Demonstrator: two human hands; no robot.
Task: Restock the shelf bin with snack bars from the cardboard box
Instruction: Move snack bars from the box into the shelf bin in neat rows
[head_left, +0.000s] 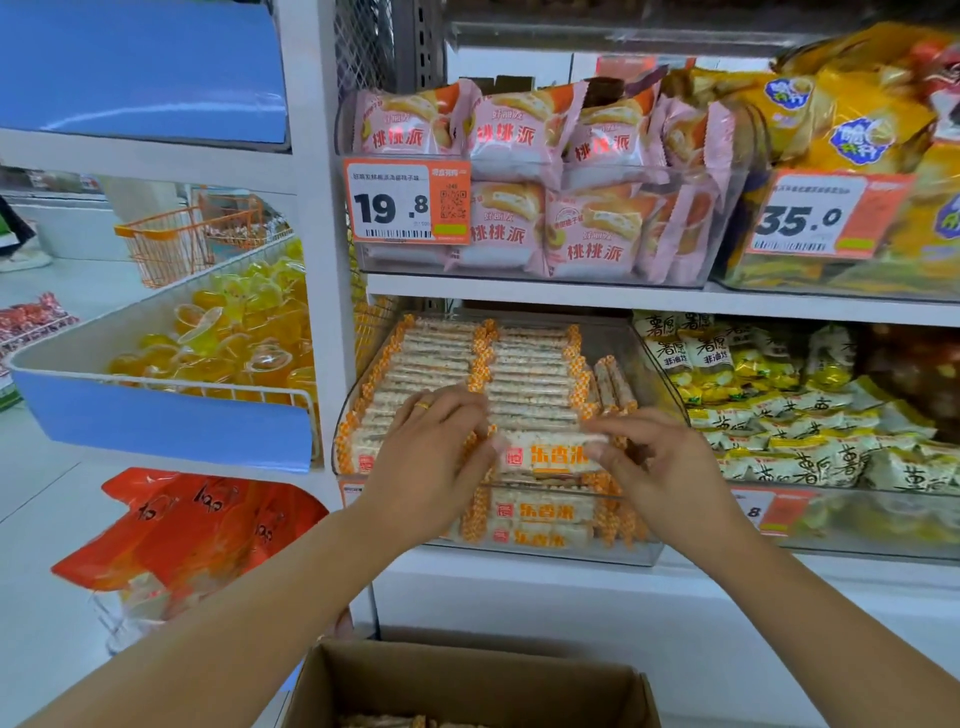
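Observation:
A clear shelf bin (644, 364) on the middle shelf holds two rows of white snack bars (524, 374) with orange-checked ends. At its front rim, one snack bar (550, 457) with orange lettering is held flat between both hands. My left hand (431, 457) pinches its left end and my right hand (654, 462) pinches its right end. More bars show through the bin's front wall below. The open cardboard box (467, 680) stands at the bottom of the view under my forearms, with a few bars visible inside.
Above sits a bin of pink pastry packs (524, 182) with a 19.8 price tag. A bin of yellow-white snack packs (810, 415) stands to the right. A blue-fronted wire basket of yellow jelly cups (208, 353) and red bags (192, 525) are on the left.

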